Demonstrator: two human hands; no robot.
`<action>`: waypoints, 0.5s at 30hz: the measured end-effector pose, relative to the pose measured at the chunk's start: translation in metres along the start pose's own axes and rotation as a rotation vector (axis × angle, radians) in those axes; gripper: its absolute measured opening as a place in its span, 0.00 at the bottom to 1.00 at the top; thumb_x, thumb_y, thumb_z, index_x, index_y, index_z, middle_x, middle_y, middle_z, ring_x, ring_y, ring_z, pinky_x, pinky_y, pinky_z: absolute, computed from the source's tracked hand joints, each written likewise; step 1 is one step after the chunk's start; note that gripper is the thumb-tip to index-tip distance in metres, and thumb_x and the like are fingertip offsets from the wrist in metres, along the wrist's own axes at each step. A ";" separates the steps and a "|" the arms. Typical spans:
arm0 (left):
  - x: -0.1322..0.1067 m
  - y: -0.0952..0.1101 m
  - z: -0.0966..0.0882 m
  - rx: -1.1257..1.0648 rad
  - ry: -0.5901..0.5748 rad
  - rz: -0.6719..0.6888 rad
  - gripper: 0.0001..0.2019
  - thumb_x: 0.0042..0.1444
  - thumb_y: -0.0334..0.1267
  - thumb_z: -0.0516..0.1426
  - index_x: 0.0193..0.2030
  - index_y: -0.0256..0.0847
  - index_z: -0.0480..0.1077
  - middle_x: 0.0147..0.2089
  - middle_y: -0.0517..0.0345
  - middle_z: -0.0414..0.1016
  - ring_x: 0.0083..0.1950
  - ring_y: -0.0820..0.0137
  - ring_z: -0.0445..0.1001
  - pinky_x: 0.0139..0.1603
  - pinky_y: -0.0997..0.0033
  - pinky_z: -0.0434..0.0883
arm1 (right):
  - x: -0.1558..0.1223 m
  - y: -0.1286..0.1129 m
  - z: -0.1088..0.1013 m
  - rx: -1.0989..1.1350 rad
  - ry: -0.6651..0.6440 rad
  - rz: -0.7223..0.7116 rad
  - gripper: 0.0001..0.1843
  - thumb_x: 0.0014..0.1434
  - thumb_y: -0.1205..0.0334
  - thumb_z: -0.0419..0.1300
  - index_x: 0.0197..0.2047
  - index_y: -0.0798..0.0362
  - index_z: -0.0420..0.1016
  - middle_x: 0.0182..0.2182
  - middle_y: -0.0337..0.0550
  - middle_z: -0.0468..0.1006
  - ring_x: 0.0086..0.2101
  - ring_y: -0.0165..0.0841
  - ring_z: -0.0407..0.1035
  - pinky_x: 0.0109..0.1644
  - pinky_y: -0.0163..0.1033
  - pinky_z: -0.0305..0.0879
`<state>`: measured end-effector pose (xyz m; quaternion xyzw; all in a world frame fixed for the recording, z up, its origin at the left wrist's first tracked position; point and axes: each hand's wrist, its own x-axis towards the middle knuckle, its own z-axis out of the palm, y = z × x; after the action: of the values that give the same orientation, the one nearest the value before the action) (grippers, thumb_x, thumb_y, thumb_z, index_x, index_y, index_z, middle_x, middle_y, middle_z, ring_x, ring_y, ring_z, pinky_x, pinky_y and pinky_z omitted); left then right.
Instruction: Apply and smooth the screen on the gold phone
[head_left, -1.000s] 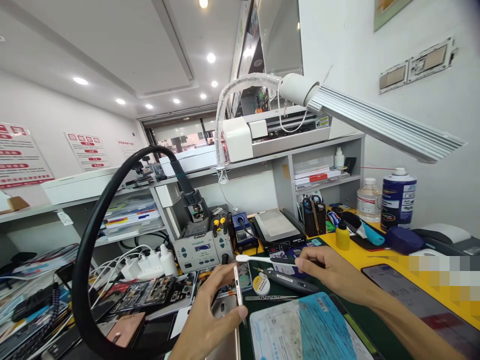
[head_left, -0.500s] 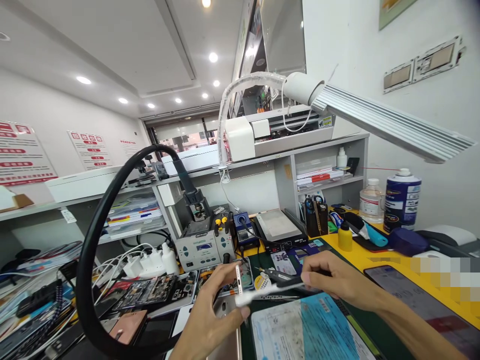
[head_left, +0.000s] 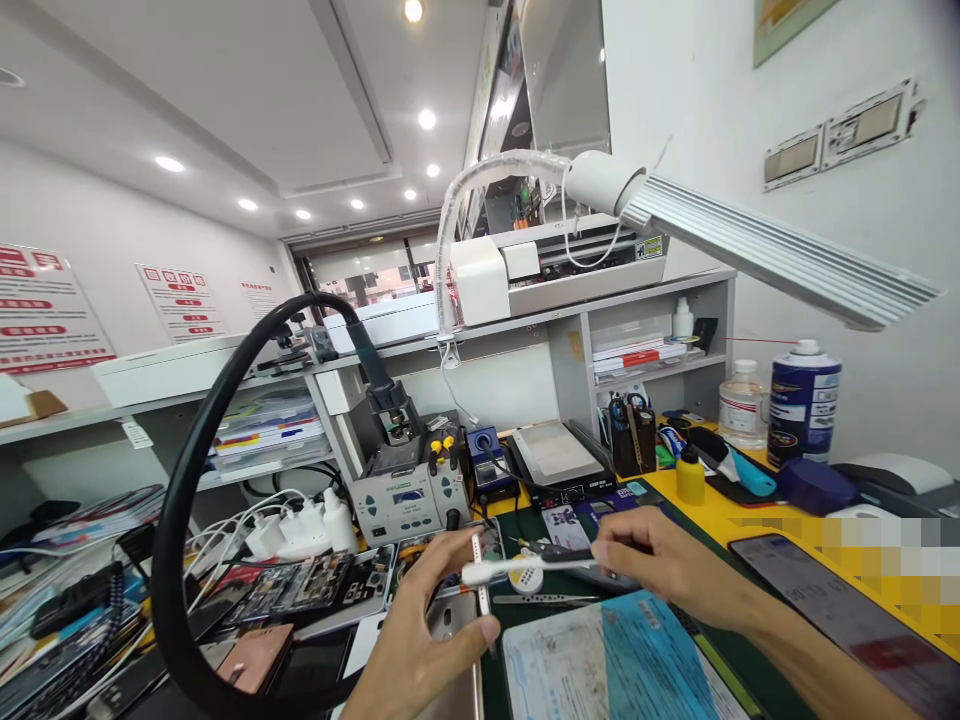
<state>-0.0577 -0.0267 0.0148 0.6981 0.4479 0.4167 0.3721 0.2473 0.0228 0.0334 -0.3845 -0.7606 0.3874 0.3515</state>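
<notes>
Up swung the toothbrush [head_left: 501, 570], pinched by the right hand [head_left: 652, 560], its head now crossing the phone [head_left: 484, 602] between the left hand's [head_left: 424, 622] pinching thumb and fingers, seemingly brushing there.

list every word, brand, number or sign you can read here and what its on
None can be quoted with certainty.
Posters: red print, blurred.
Spray can: label too small.
Clear bottle: label too small.
Grey station: panel marks too small.
Blue-and-white pad: print blurred.
Phone lying flat: screen digits blurred.
Held brush: no text visible.
</notes>
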 end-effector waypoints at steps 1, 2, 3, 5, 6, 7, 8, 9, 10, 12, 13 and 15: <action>0.000 -0.001 0.000 -0.002 -0.001 0.002 0.34 0.56 0.54 0.62 0.67 0.51 0.61 0.74 0.49 0.54 0.71 0.48 0.59 0.71 0.50 0.57 | 0.000 0.001 0.000 -0.005 0.028 -0.003 0.26 0.64 0.40 0.57 0.26 0.53 0.69 0.21 0.33 0.59 0.23 0.28 0.52 0.27 0.36 0.47; 0.000 -0.001 0.000 -0.002 0.000 0.006 0.34 0.56 0.54 0.62 0.67 0.51 0.61 0.74 0.50 0.55 0.71 0.48 0.59 0.71 0.50 0.57 | 0.001 0.001 0.000 -0.006 0.050 -0.005 0.26 0.64 0.40 0.56 0.27 0.53 0.69 0.21 0.34 0.60 0.24 0.28 0.53 0.27 0.36 0.47; 0.000 -0.002 -0.001 -0.002 -0.001 0.006 0.34 0.56 0.54 0.62 0.67 0.51 0.61 0.74 0.50 0.55 0.71 0.49 0.59 0.71 0.51 0.57 | 0.001 0.002 0.000 -0.005 0.050 -0.004 0.26 0.64 0.39 0.56 0.27 0.53 0.69 0.21 0.34 0.60 0.23 0.28 0.53 0.27 0.35 0.47; 0.000 -0.002 -0.001 0.001 0.002 0.003 0.33 0.56 0.54 0.62 0.67 0.51 0.62 0.73 0.51 0.55 0.72 0.48 0.58 0.71 0.51 0.56 | 0.001 0.003 0.001 0.003 0.013 -0.005 0.26 0.62 0.39 0.59 0.27 0.53 0.71 0.20 0.34 0.61 0.22 0.28 0.54 0.26 0.35 0.48; 0.000 -0.002 0.000 0.006 0.003 0.010 0.33 0.56 0.54 0.62 0.67 0.51 0.62 0.73 0.51 0.56 0.72 0.48 0.57 0.72 0.51 0.56 | 0.001 0.003 0.001 0.004 0.010 -0.009 0.25 0.61 0.39 0.60 0.26 0.54 0.71 0.20 0.34 0.62 0.22 0.28 0.54 0.26 0.35 0.49; 0.000 -0.002 0.000 0.006 0.001 0.021 0.33 0.56 0.53 0.63 0.67 0.51 0.62 0.73 0.51 0.56 0.72 0.48 0.57 0.72 0.51 0.56 | 0.002 0.004 0.001 0.005 0.032 -0.014 0.25 0.61 0.40 0.61 0.26 0.54 0.71 0.21 0.34 0.62 0.24 0.28 0.55 0.27 0.35 0.49; 0.000 -0.002 0.000 0.001 -0.002 0.032 0.33 0.56 0.53 0.63 0.67 0.51 0.62 0.73 0.51 0.56 0.72 0.48 0.58 0.72 0.51 0.56 | 0.002 0.005 0.002 0.007 0.069 -0.017 0.24 0.62 0.41 0.60 0.27 0.54 0.70 0.22 0.35 0.63 0.25 0.29 0.55 0.28 0.35 0.50; 0.001 -0.002 0.000 -0.007 0.000 0.037 0.33 0.56 0.53 0.63 0.67 0.50 0.62 0.73 0.51 0.56 0.71 0.48 0.59 0.71 0.51 0.58 | 0.002 0.005 0.002 0.014 0.101 -0.018 0.24 0.64 0.42 0.58 0.27 0.53 0.69 0.22 0.34 0.62 0.25 0.29 0.55 0.28 0.35 0.50; 0.001 -0.001 0.000 -0.013 0.002 0.033 0.33 0.56 0.53 0.63 0.67 0.50 0.62 0.73 0.50 0.56 0.71 0.48 0.60 0.71 0.51 0.58 | 0.003 0.006 0.003 0.024 0.112 -0.014 0.24 0.64 0.42 0.57 0.28 0.53 0.69 0.21 0.33 0.61 0.23 0.28 0.54 0.27 0.35 0.49; 0.001 0.000 0.000 -0.021 0.007 0.029 0.34 0.56 0.53 0.62 0.67 0.49 0.62 0.73 0.50 0.56 0.71 0.48 0.60 0.71 0.51 0.58 | 0.003 0.007 0.003 0.050 0.094 -0.009 0.24 0.62 0.41 0.60 0.27 0.53 0.70 0.18 0.32 0.59 0.21 0.28 0.53 0.24 0.35 0.48; 0.001 0.001 -0.001 -0.028 0.004 0.035 0.33 0.57 0.53 0.62 0.68 0.48 0.62 0.73 0.50 0.58 0.71 0.49 0.60 0.71 0.52 0.58 | 0.004 0.008 0.004 0.061 0.101 -0.011 0.24 0.60 0.42 0.62 0.26 0.54 0.71 0.18 0.32 0.60 0.21 0.28 0.53 0.24 0.35 0.48; 0.001 0.000 -0.002 -0.053 -0.012 0.058 0.33 0.58 0.53 0.61 0.68 0.47 0.61 0.72 0.49 0.60 0.71 0.50 0.61 0.71 0.54 0.58 | 0.006 0.011 0.004 0.083 0.190 -0.015 0.24 0.58 0.42 0.65 0.25 0.54 0.70 0.19 0.32 0.60 0.21 0.27 0.53 0.24 0.35 0.48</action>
<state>-0.0588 -0.0256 0.0158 0.7032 0.4141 0.4346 0.3810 0.2449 0.0307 0.0237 -0.3988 -0.7101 0.3777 0.4406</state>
